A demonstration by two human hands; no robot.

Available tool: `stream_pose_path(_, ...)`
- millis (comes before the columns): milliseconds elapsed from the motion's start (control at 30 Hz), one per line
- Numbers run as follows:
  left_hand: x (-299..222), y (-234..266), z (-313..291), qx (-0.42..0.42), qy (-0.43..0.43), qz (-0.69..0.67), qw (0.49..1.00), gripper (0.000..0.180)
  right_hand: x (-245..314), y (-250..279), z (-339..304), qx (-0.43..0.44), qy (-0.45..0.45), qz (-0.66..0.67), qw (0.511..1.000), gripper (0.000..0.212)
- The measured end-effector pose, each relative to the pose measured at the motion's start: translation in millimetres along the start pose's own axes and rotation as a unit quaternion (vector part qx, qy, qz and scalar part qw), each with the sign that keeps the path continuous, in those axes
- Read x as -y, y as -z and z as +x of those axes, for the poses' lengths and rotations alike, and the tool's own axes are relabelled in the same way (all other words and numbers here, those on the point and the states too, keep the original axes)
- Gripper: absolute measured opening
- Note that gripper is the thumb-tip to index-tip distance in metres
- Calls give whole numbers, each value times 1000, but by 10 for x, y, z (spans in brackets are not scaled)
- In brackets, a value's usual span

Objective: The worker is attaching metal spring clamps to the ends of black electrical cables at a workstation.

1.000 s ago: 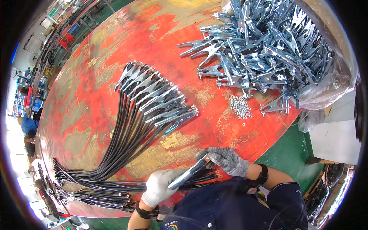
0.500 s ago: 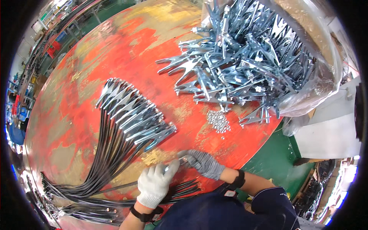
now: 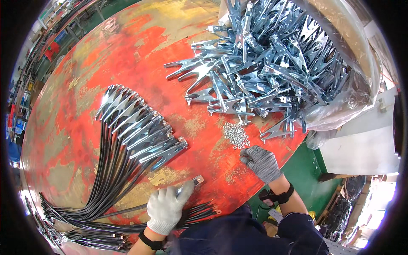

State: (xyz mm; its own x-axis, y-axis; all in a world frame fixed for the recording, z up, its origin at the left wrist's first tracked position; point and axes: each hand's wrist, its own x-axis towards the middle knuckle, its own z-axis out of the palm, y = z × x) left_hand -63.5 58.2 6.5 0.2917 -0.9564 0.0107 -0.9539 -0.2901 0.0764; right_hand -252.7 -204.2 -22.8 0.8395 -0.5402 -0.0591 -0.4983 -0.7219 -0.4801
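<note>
My left hand (image 3: 165,208), in a white knit glove, is closed around a metal clamp (image 3: 198,180); only its end shows past my thumb. A black cable runs into this hand from the left. My right hand (image 3: 261,163), in a grey glove, has its fingers pinched together at the near edge of a small heap of metal nuts (image 3: 236,135). Whatever lies between those fingertips is hidden. Left of centre, a row of silver clamps (image 3: 140,127) lies fanned out, with black cables (image 3: 100,178) trailing from them toward me.
A large pile of loose silver clamps (image 3: 272,63) spills from a plastic-lined box (image 3: 361,85) at the far right. More black cables with ring ends (image 3: 204,210) lie along the near edge of the worn red round table (image 3: 85,114). Beyond it is green floor (image 3: 297,178).
My right hand has left the clamp end beside my left hand and moved right to the nuts. The left hand still grips the clamp, whose end now shows. The view has shifted slightly.
</note>
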Motion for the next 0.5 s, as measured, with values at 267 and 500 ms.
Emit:
stream_pose_path(267,-6,21,8,-12,-6,14,1000,37,635,71,186,153,53,127,979,17)
stream_pose_path(500,-9,42,-18,-15,-5,-4,1000,43,886,-135,379,180,202,133,953,17)
